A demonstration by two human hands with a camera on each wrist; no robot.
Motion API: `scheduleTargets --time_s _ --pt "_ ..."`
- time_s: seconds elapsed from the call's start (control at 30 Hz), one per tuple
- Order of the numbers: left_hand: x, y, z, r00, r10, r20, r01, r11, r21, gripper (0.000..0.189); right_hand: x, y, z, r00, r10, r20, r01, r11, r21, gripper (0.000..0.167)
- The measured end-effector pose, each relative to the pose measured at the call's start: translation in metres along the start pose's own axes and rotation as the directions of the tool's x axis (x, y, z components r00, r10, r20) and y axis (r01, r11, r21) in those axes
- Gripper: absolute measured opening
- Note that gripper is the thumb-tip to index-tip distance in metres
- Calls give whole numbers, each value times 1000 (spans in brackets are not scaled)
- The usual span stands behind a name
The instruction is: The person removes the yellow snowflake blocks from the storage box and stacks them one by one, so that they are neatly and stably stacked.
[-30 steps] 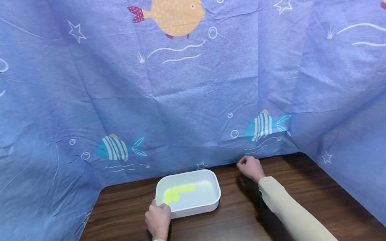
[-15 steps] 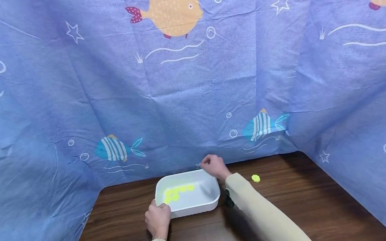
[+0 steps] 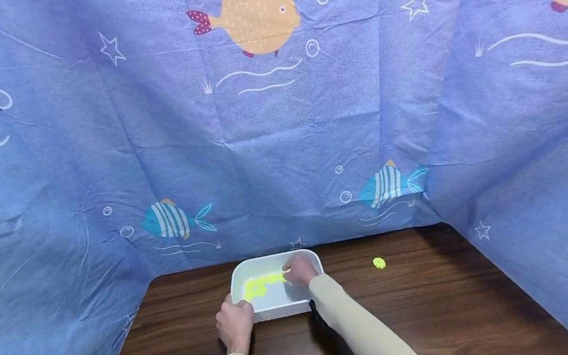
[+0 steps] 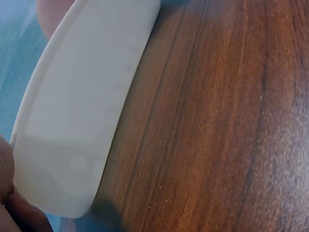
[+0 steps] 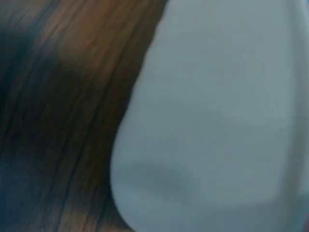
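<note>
A white plastic tub (image 3: pixel 285 311) sits on the table, with several bright yellow flower-shaped pieces (image 3: pixel 256 287) lined up inside toward its left and middle. My left hand (image 3: pixel 235 324) grips the tub's front left corner, thumb over the rim. In the left wrist view its fingers (image 4: pixel 26 212) show at the edge of the tub wall (image 4: pixel 87 87). My right hand (image 3: pixel 299 271) reaches into the tub from the right, fingers curled and pinching at the yellow piece at the row's right end; the hand partly hides it. The right wrist view shows the tub's outer side (image 5: pixel 207 106), blurred.
One yellow flower-shaped piece (image 3: pixel 379 263) lies alone on the dark wooden table (image 3: pixel 426 300), right of the tub. A blue curtain (image 3: pixel 273 173) printed with fish hangs behind the table and along both sides.
My right hand has moved left from the table's right side, over the tub's rim and down inside. The lone yellow piece has come into view. My left hand still holds the tub.
</note>
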State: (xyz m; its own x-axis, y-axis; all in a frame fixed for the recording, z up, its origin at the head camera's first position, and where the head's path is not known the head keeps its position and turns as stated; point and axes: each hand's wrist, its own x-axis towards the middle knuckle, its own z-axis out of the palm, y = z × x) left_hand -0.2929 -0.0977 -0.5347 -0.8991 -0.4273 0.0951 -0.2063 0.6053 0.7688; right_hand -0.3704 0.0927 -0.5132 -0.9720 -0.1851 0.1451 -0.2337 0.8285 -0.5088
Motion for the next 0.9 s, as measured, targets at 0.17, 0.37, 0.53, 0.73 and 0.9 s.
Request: scheduleTargets --time_s 0.17,0.37,0.53,0.73,0.9 --pt "1 0 0 1000 4 -13 -5 1000 -10 50 -3 -2 10 999 32 34 -29 997 -69 18" --pt "1 0 2 1000 4 -14 -4 1000 -11 51 -8 -5 15 994 104 -42 -110 977 -180 30" --pt "1 -1 2 1000 -8 -4 8 1000 -10 51 -9 -2 19 982 79 -169 -126 949 -290 26" --pt "0 0 3 1000 -5 -12 5 1000 -8 50 -9 2 17 984 103 -145 -132 970 -204 26" --pt "0 0 2 1000 -11 -16 11 1000 -10 50 -10 1 11 990 109 -94 -123 979 -161 26"
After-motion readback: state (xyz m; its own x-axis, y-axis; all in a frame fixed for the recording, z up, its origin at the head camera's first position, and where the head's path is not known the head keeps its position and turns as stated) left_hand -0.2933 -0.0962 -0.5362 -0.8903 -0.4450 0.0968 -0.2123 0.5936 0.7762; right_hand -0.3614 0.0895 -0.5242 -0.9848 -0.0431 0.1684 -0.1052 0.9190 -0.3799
